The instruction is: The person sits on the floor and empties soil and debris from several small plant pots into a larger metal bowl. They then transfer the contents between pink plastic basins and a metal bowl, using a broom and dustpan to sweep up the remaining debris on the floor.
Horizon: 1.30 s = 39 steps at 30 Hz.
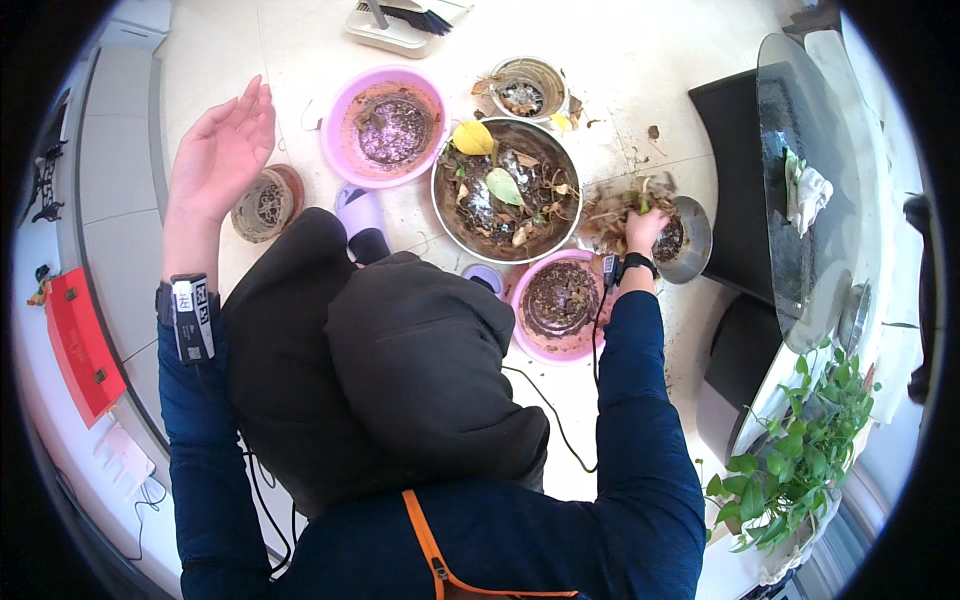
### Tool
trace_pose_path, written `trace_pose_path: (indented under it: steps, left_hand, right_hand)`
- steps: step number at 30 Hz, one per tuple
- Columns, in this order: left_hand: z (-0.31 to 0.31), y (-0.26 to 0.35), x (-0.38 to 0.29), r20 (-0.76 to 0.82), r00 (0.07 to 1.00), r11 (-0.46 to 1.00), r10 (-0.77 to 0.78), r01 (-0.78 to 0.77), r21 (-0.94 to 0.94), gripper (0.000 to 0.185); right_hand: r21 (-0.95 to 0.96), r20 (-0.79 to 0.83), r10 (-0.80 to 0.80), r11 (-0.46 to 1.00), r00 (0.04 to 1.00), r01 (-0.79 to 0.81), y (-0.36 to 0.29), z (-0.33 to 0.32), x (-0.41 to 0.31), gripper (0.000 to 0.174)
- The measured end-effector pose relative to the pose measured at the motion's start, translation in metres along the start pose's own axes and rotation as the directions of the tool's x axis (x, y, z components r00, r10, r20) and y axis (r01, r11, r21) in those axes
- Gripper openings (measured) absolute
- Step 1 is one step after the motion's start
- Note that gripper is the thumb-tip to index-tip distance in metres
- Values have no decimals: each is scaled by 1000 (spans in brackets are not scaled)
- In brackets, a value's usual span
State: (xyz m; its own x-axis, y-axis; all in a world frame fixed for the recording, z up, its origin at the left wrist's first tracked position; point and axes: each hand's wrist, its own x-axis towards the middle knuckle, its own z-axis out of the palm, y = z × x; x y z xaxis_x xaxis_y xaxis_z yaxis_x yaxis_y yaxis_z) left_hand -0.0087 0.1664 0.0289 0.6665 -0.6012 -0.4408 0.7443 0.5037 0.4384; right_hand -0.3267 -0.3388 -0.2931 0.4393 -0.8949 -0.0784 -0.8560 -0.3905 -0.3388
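My left hand [225, 146] is raised with its palm up and fingers apart, holding nothing. It is above a flowerpot [262, 204] that stands by my knee. At the right, my right hand [646, 229] grips a clump of dry leaves and stems [626, 204] with a bit of green in it; the clump is partly blurred. Beside that hand a metal bowl [697, 244] with dark soil in it appears tilted. Just left of the clump, a large metal basin [442, 214] holds soil, withered leaves, a yellow leaf [473, 138] and a pale green leaf [504, 187].
Pink basins with soil residue stand at upper left [331, 142] and below the metal basin [525, 341]. Farther off are a round container [559, 79] and a dustpan with brush [397, 37]. A glass-topped table [787, 277] and a leafy potted plant [795, 450] border the right. A cable [555, 409] crosses the floor.
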Motion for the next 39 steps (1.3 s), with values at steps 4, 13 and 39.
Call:
trace_pose_path:
  steps: [4, 13, 39]
  left_hand:
    - [-4, 2, 1, 44, 999, 1000, -15, 16, -17, 40]
    - [-1, 3, 3, 61, 997, 999, -45, 46, -9, 39]
    - [-12, -14, -25, -245, 960, 987, 133, -106, 118, 30]
  right_hand:
    - [-124, 275, 297, 954, 915, -273, -16, -9, -14, 83]
    - [158, 254, -562, 827, 787, 540, -90, -8, -141, 43]
    - [914, 401, 440, -135, 803, -382, -45, -35, -164, 44]
